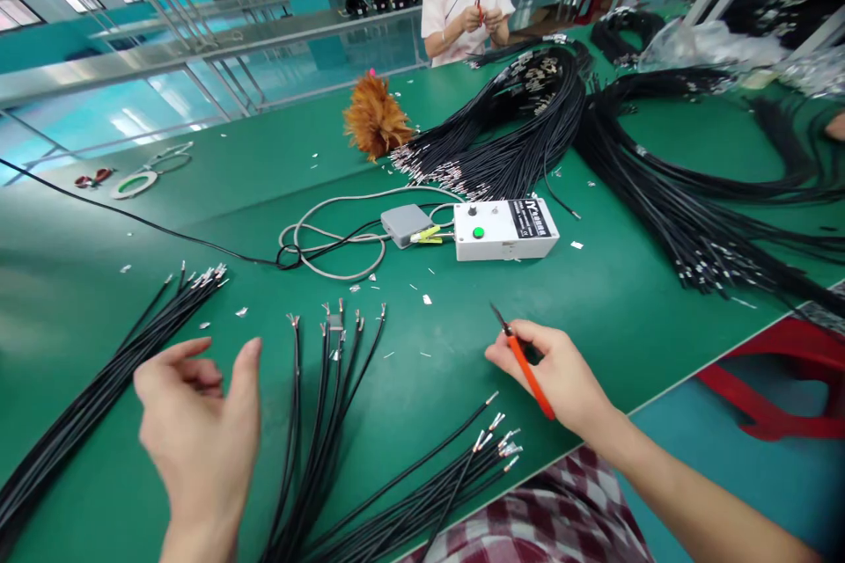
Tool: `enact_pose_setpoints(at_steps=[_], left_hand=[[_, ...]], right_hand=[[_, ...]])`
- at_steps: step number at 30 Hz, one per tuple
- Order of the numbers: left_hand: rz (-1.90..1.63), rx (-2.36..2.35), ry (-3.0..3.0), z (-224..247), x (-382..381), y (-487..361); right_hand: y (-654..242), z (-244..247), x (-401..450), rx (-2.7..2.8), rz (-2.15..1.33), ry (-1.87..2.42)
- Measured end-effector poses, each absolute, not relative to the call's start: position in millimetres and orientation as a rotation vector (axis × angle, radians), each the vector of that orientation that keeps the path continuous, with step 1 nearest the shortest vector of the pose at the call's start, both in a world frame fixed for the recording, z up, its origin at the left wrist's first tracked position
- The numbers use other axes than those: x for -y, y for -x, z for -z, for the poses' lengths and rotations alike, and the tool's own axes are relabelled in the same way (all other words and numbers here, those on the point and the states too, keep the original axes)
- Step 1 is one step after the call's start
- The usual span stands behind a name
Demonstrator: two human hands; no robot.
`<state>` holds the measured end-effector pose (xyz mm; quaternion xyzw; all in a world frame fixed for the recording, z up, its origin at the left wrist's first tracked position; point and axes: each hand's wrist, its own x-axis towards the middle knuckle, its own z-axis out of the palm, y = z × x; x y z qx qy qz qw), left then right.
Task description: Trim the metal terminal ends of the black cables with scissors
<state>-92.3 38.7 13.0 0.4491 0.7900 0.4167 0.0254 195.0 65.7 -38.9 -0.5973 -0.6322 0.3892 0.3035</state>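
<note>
My left hand (202,435) is raised above the green table, its thumb apart from its curled fingers, with nothing held. Left of it lies a bundle of black cables (125,369); to its right a second group of black cables (336,396) has splayed, stripped ends. My right hand (561,374) grips a slim orange-handled tool (528,374), its narrow dark tip pointing up and left. The tool's exact kind does not show clearly. Below that hand, more black cables (455,466) end in bare metallic tips.
A white control box (505,230) with a green button stands mid-table, beside a grey block (405,224) and looped grey cable. Large black cable bundles (508,123) and an orange feather duster (376,119) lie further back. A co-worker (467,4) sits opposite. A red stool (779,378) is at right.
</note>
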Motion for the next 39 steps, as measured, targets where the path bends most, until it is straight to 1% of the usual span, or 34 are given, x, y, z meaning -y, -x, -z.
enact_pose_setpoints(at_steps=[1,3,5,8,10,14,20,25,31,35,39], left_hand=[[-1.182,-2.414,-1.564,-11,-31,85],[-0.898,-1.898,-1.976,3,-11,59],[-0.727,-1.593,-2.115,24,9,28],[-0.595,-1.530,-2.165,52,21,1],[-0.566,-1.541,-2.141,59,20,0],[-0.626,-1.556,-1.863,46,12,8],[-0.818,-1.470,-1.457,13,3,-10],[-0.880,-1.380,-1.243,4,-4,-21],[-0.969,-1.456,-1.283,4,-3,-18],[-1.029,-1.469,-1.437,2,-3,-20],[-1.169,-1.529,-1.407,2,-2,-26]], right_hand=[[-196,40,-66,1.604,-1.130,1.569],[-196,43,-66,1.499,-1.250,1.523],[-193,45,-66,1.446,-1.304,1.489],[-189,45,-66,1.411,-1.352,1.464],[-189,45,-65,1.382,-1.369,1.459],[-189,43,-61,1.281,-1.432,1.383],[-177,30,-50,0.998,-1.737,1.159],[-170,29,-46,0.899,-1.912,0.882],[-159,37,-40,0.520,-2.089,0.741],[-162,32,-43,0.561,-2.097,0.675],[-162,32,-43,0.522,-2.126,0.671]])
